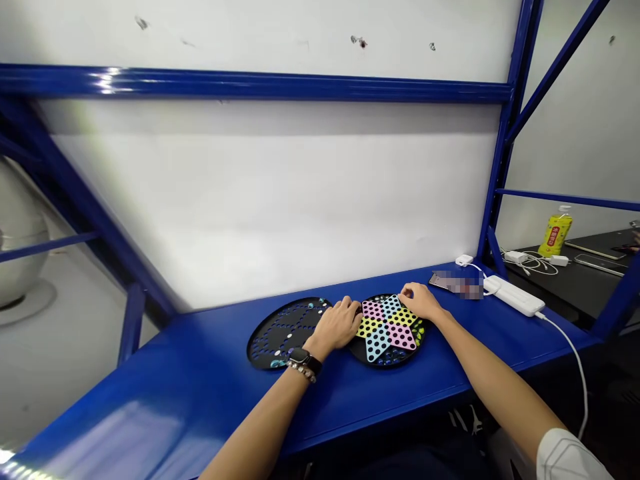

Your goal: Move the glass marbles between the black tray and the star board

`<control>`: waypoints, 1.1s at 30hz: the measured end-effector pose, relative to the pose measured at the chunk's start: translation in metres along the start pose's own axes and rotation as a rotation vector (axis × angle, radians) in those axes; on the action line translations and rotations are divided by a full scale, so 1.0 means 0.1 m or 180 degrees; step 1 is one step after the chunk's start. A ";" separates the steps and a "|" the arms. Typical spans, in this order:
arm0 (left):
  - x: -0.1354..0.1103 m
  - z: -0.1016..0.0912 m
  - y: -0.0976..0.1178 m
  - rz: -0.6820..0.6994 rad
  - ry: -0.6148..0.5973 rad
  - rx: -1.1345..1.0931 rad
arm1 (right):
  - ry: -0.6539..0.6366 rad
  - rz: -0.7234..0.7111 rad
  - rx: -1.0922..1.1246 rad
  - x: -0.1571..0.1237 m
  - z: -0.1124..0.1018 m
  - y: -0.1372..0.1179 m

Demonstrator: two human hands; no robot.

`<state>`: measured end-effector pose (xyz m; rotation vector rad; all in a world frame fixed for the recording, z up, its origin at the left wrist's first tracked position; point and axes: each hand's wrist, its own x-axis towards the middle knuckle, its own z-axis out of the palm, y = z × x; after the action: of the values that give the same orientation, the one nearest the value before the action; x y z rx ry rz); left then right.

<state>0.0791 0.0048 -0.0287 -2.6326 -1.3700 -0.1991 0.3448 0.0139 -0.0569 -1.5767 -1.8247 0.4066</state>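
Note:
A star-shaped Chinese checkers board (387, 330) in pink, yellow and blue, dotted with dark holes, sits over a round black tray (360, 352). Glass marbles (419, 331) show in the tray's gaps, green at the right and dark blue at the front. My left hand (339, 323), wearing a watch and a bead bracelet, is closed at the board's left edge; its fingertips are partly hidden. Around the board's upper right point, my right hand (421, 301) has its thumb and fingers closed.
Left of the board lies a round black lid (287, 333) with rows of holes and a few marbles. A phone (443, 281) and a white power strip (515, 295) with cables lie right on the blue table (210, 373). Blue frame bars stand around; a yellow bottle (555, 232) stands beyond.

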 end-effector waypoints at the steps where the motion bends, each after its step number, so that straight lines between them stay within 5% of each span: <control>1: 0.00 0.02 -0.01 0.0041 -0.0040 0.0009 | -0.0009 0.0001 -0.0005 0.00 0.00 0.00; 13: 0.08 -0.01 0.00 -0.0031 -0.0575 0.0124 | -0.0051 0.0014 -0.0033 -0.01 -0.02 0.02; 33: 0.17 0.00 -0.06 -0.0259 -0.0578 -0.0164 | -0.0044 0.0027 -0.0011 0.00 -0.01 0.05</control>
<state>0.0841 0.0216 -0.0249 -2.6957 -1.5496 -0.0051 0.3491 0.0151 -0.0593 -1.5882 -1.8308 0.4193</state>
